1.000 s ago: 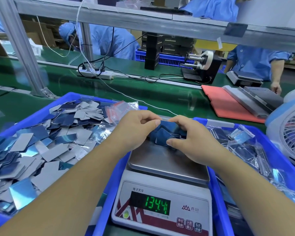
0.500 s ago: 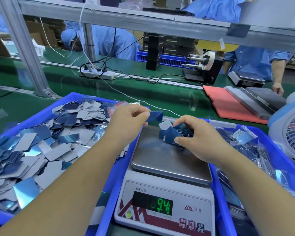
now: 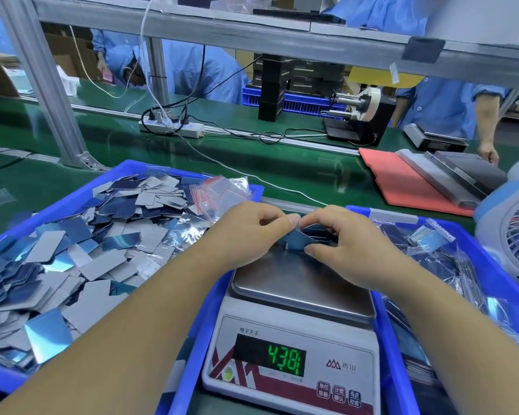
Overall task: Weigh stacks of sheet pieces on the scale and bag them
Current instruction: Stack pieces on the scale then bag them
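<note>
I am holding a small stack (image 3: 297, 241) of blue sheet pieces over the far edge of the scale (image 3: 294, 333) pan, both my hands meeting on it. My left hand (image 3: 246, 232) is curling in from the left, thumb and forefinger pinching the top corner of the stack, the other fingers tucked under. My right hand (image 3: 345, 244) is gripping the stack from the right, the thumb lying along its near edge and the fingers wrapping over the far side, so most of the pieces are hidden beneath my knuckles. I cannot tell whether the stack is resting on the pan or only pressing down through my hands; the green display is showing 438 and a further digit, blurred. The near half of the pan is lying bare between my wrists and the display. The scale is sitting tight between two blue bins: the left bin (image 3: 81, 190) is touching it along its left side and is heaped with loose grey and blue pieces up to the rim, with a clump of clear bags (image 3: 222, 190) with red strips at its far right corner, just beside my left hand. The right bin (image 3: 498, 265) is holding filled bags, its wall running close along my right forearm. A fan (image 3: 513, 232) is standing just past that bin's far right corner. Beyond the bins the green belt (image 3: 282, 172) is stretching open, crossed only by a white cable.
</note>
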`<state>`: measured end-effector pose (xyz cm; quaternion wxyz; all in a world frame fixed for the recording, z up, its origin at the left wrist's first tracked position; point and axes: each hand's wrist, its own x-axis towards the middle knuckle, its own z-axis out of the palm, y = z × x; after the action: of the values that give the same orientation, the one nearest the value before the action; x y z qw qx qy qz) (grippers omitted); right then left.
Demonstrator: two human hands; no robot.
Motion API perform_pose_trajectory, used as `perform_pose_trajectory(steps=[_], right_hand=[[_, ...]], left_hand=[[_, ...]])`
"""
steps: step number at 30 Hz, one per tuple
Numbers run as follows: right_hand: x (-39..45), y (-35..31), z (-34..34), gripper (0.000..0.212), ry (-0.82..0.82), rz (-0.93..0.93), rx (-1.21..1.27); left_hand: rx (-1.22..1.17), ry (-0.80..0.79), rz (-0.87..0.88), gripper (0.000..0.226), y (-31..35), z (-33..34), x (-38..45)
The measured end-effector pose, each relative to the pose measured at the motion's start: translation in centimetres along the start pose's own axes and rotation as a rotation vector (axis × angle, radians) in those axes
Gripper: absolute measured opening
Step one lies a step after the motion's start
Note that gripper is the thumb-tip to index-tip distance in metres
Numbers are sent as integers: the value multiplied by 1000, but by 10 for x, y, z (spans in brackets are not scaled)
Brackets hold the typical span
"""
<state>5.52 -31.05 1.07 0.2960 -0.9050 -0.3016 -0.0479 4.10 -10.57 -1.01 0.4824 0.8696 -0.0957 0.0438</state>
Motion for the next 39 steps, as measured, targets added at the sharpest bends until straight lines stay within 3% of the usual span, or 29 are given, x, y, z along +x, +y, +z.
perform_pose_trajectory(steps=[5, 9, 13, 23, 27, 35, 39], right_hand=[[0, 1, 0, 37, 12, 8, 14], [1, 4, 1, 33, 2, 41, 60], [0, 4, 0, 31, -5, 59, 68], [0, 3, 0, 23, -7, 107, 79], [1, 0, 2, 30, 49, 147, 67], [3, 2, 2, 39, 8, 150, 65], [1, 4, -10, 35, -64, 188, 275]], left_hand=[[-80, 11, -53, 22, 1, -4, 1], [-48, 52, -98, 24, 0, -6, 2], [17, -18, -129, 27, -1, -7, 1], [22, -94, -60, 22, 5, -3, -4], [14, -145, -27, 25, 9, -1, -7], [144, -52, 85, 15, 6, 13, -2], [186, -34, 78, 11, 8, 15, -1]])
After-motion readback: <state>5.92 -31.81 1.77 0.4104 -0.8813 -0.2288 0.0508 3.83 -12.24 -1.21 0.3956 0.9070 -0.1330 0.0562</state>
